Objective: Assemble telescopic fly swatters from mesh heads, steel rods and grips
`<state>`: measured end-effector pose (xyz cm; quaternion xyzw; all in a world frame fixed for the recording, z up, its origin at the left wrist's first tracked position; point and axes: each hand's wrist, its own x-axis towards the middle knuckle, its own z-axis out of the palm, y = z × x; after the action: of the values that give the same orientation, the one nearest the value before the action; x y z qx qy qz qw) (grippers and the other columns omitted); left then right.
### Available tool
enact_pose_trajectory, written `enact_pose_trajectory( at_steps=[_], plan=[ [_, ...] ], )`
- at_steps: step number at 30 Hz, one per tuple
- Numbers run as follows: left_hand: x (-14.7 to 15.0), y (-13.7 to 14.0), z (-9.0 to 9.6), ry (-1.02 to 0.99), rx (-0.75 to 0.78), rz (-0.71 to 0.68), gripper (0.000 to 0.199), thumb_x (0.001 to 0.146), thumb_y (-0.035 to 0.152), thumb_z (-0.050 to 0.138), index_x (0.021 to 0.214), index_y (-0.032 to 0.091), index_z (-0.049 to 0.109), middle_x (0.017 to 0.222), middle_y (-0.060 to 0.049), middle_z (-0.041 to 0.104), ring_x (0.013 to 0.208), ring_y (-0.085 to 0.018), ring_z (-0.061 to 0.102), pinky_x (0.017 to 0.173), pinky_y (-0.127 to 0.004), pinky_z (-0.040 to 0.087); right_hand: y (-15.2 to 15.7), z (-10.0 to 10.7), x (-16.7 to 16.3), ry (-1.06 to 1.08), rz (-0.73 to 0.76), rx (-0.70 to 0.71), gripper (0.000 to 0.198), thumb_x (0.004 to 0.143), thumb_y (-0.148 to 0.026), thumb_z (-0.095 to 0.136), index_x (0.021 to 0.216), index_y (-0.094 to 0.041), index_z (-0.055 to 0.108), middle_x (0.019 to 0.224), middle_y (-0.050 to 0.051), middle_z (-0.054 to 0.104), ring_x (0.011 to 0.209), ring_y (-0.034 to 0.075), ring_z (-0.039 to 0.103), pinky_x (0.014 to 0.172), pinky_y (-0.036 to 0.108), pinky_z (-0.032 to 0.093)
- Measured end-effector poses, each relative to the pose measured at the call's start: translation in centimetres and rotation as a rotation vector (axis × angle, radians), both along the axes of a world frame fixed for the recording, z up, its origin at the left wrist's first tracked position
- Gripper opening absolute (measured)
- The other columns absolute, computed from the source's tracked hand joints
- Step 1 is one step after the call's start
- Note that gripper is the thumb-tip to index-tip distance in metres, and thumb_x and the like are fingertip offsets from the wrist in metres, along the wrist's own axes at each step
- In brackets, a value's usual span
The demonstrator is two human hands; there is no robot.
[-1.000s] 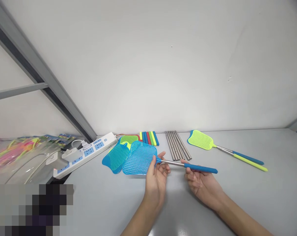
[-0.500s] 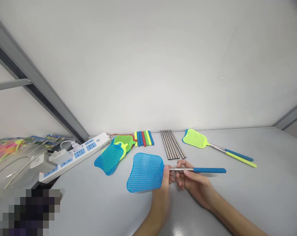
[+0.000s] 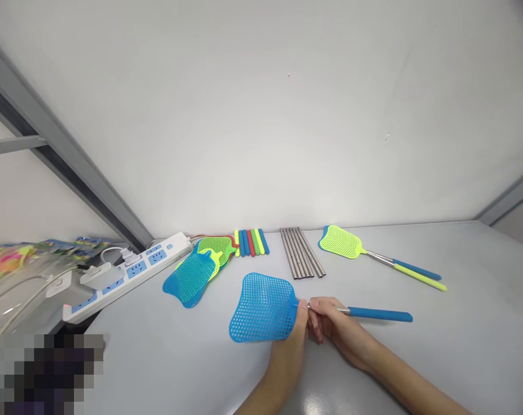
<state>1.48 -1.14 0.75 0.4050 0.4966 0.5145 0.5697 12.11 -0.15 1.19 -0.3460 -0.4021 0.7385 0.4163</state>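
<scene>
Both hands hold a blue fly swatter [image 3: 263,308] with a perforated head, a metal rod and a blue handle grip [image 3: 380,314]. My left hand [image 3: 299,323] is closed round the neck, where the head meets the rod. Right beside it, my right hand [image 3: 334,323] is closed on the metal rod, its thumb close to the left thumb. The swatter lies nearly level above the table, head to the left and grip to the right. Fingers hide part of the rod.
Behind the hands lie loose swatter heads [image 3: 189,279], a row of coloured grips [image 3: 250,242] and several metal rods [image 3: 300,253]. Two assembled swatters [image 3: 343,242] lie at the right. A power strip [image 3: 129,276] with plugs and packaged goods [image 3: 10,265] are at the left.
The swatter has shifted slightly right and its grip end has dropped. My right hand has slid along the rod towards the head and closed up against the left hand.
</scene>
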Motion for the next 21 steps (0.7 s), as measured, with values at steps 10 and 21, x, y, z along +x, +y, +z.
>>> enact_pose_trajectory(
  at_steps=[10,21],
  plan=[
    [-0.18,-0.07,-0.45,-0.024,0.034,0.002,0.028,0.071,0.032,0.052,0.048,0.020,0.042,0.052,0.002,0.043,0.054,-0.013,0.039,0.057,-0.023,0.029,0.00,-0.62,-0.40,0.049,-0.014,0.011,0.034,0.077,-0.026,0.037,0.046,-0.014,0.044,0.040,-0.001,0.042,0.046,0.010,0.042,0.051,0.023,0.028],
    [0.46,-0.26,-0.79,0.137,0.019,0.020,0.029,0.076,0.034,0.044,0.050,0.020,0.038,0.052,0.003,0.041,0.054,-0.012,0.039,0.057,-0.023,0.030,0.01,-0.27,-0.29,0.005,-0.052,-0.081,0.033,0.073,-0.023,0.040,0.042,-0.014,0.044,0.040,-0.001,0.045,0.042,0.008,0.041,0.047,0.022,0.025]
  ],
)
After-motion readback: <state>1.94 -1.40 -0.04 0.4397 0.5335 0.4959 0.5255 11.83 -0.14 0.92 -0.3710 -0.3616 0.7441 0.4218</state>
